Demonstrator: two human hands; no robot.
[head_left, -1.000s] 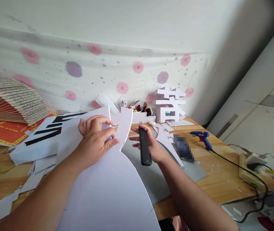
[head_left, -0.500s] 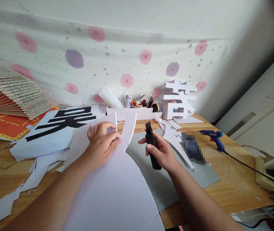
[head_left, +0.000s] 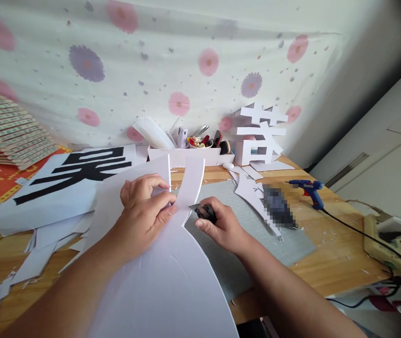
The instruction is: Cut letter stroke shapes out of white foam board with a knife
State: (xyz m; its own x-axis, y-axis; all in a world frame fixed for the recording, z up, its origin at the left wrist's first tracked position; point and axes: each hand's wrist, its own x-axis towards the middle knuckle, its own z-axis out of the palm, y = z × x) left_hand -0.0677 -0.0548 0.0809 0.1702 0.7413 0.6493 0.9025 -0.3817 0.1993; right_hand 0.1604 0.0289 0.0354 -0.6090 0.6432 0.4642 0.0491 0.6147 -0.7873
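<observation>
The board (head_left: 151, 295), a large white piece with a curved right edge, runs from the bottom middle of the frame up to the centre, where a gap parts a narrow curved strip (head_left: 195, 176) from its wider left portion. The left hand (head_left: 147, 204) lies over the board in the centre of the frame, its grip narrow, thumb and bent fingers holding the board beside that gap. The right hand (head_left: 227, 225), just right of centre, has its grip closed round a dark knife (head_left: 205, 213). The blade points left, its tip at the strip's lower right edge, near the notch where the board widens; whether it touches cannot be told.

Under the right hand, a grey mat (head_left: 218, 190) lies on the wooden bench (head_left: 337, 244). A curved white offcut (head_left: 251, 199) rests on the mat's upper right part, beside a dark thing (head_left: 280, 206) blurred past telling. Right of these lies a blue glue gun (head_left: 308, 187), its black cord leading to a power strip (head_left: 374, 237) at the right of the frame. A white cut-out character (head_left: 258, 131) stands at the upper right, beside a tray (head_left: 182, 156) of tools. At the left are a sheet (head_left: 59, 202) with black strokes, white scraps (head_left: 34, 260) and a folding fan (head_left: 13, 131).
</observation>
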